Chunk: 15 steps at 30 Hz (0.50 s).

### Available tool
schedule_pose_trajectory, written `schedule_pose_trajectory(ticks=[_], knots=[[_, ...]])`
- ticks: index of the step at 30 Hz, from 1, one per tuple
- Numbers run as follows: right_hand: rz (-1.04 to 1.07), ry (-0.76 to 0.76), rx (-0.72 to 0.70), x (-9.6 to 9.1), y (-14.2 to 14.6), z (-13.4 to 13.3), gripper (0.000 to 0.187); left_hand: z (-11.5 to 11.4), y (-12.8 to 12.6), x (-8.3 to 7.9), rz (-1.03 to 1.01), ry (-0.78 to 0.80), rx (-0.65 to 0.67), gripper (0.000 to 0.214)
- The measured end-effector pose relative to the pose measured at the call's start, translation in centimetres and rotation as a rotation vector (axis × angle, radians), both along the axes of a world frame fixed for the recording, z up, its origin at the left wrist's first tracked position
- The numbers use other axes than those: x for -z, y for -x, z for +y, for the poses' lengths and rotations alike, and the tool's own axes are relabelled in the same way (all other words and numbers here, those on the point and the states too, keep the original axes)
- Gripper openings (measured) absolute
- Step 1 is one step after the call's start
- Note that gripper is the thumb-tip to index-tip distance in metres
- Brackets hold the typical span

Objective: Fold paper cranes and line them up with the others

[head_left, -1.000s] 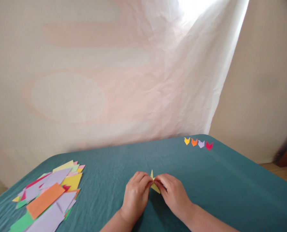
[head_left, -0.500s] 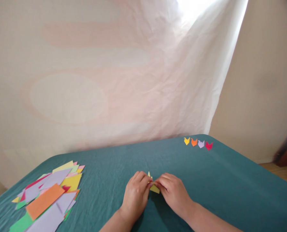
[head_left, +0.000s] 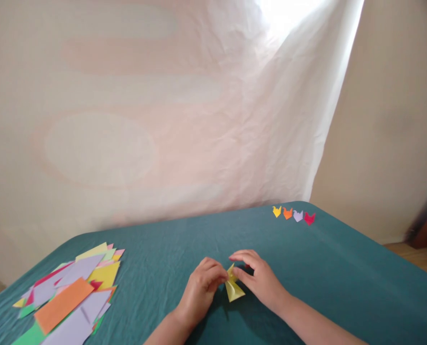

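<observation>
A small folded piece of pale yellow paper (head_left: 234, 290) is held just above the table near its front middle, its lower part flaring out below the fingers. My left hand (head_left: 205, 286) pinches its left side between thumb and fingertips. On the other side, my right hand (head_left: 258, 277) has its thumb and forefinger apart, with the thumb tip close to the paper's upper right; whether it touches I cannot tell. The fingers of the left hand hide part of the folds.
A loose pile of coloured paper sheets (head_left: 64, 304) lies on the left of the green-covered table (head_left: 155, 268). Several small folded paper birds (head_left: 287, 213), in yellow, orange, lilac and red, form a row at the far right. A pale cloth (head_left: 184, 143) hangs behind.
My right hand has let go of its pinch and spread its fingers. The yellow paper has turned and shows a wider flared lower part. My left hand keeps its hold.
</observation>
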State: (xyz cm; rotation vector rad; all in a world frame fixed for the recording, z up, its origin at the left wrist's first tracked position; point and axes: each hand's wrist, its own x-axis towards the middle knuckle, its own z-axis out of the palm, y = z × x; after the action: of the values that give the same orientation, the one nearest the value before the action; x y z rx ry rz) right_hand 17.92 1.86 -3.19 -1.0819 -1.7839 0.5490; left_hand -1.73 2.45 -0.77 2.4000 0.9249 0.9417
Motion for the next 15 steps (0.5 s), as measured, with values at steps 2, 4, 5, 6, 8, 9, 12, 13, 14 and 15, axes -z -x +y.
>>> schedule_pose_trajectory(ticks=[2,4,5,6,8,9,12,13,14,15], knots=[[-0.008,0.019,-0.018,0.0,0.17,-0.05,0.011,0.02,-0.03,0.08,-0.008,0.016,0.006,0.021],[-0.016,0.026,-0.015,-0.16,0.4,-0.24,0.01,0.09,-0.03,0.26,-0.013,0.033,0.007,0.021],[-0.018,0.023,-0.013,-0.29,0.5,-0.35,0.011,0.14,-0.01,0.37,-0.016,0.041,0.008,0.02],[-0.022,0.014,-0.015,-0.43,0.58,-0.46,0.012,0.2,0.02,0.46,-0.018,0.049,0.008,0.02],[-0.038,-0.011,-0.033,-0.65,0.67,-0.64,0.014,0.3,0.07,0.61,-0.021,0.062,0.006,0.019],[-0.048,-0.022,-0.046,-0.69,0.69,-0.69,0.015,0.32,0.09,0.64,-0.02,0.068,0.007,0.019],[-0.077,-0.034,-0.064,-0.56,0.64,-0.7,0.012,0.17,-0.01,0.58,-0.022,0.1,-0.001,0.018],[-0.082,-0.036,-0.06,-0.47,0.63,-0.68,0.012,0.06,-0.11,0.53,-0.032,0.126,-0.018,0.016],[-0.087,-0.04,-0.053,-0.41,0.62,-0.68,0.013,-0.06,-0.23,0.49,-0.052,0.165,-0.046,0.012],[-0.091,-0.051,-0.044,-0.37,0.63,-0.69,0.013,-0.18,-0.38,0.45,-0.08,0.217,-0.08,0.009]])
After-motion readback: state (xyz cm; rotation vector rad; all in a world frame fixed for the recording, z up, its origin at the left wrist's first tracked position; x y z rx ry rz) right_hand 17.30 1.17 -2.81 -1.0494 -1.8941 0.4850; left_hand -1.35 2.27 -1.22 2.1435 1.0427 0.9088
